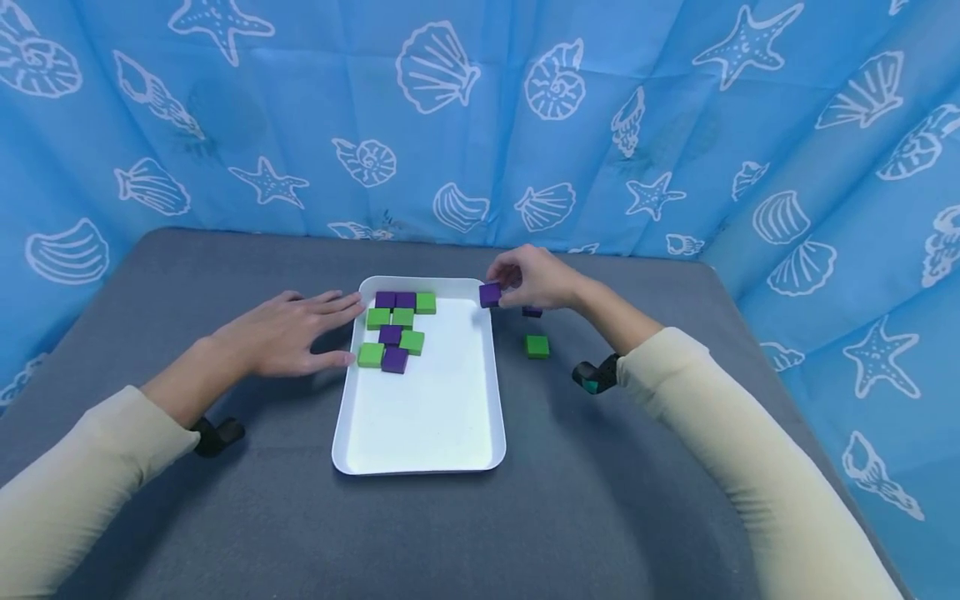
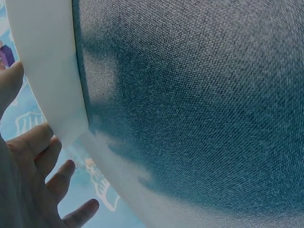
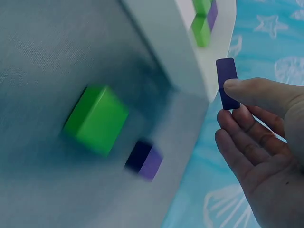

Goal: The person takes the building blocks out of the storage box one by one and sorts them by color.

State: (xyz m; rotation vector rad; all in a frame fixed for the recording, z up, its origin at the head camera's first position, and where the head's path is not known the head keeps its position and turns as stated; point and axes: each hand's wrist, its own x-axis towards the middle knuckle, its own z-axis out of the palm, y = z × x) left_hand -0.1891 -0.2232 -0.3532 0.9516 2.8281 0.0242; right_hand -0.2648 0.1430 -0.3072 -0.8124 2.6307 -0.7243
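Note:
A white tray (image 1: 420, 417) lies on the grey table with several green and purple blocks grouped in its far left part. My right hand (image 1: 536, 279) pinches a purple block (image 1: 490, 295) between thumb and fingers, over the tray's far right rim. The right wrist view shows the thumb flat on this block (image 3: 228, 84). My left hand (image 1: 303, 333) has its fingers extended, with the fingertips at the tray's left rim; in the left wrist view they rest along the tray's outer wall (image 2: 45, 61).
Right of the tray, a green block (image 1: 536, 347) lies on the table (image 1: 420, 533). Beyond it is another purple block (image 1: 532, 312), partly hidden under my right hand. A blue curtain (image 1: 300, 108) with white shell prints hangs behind the table and along its right side.

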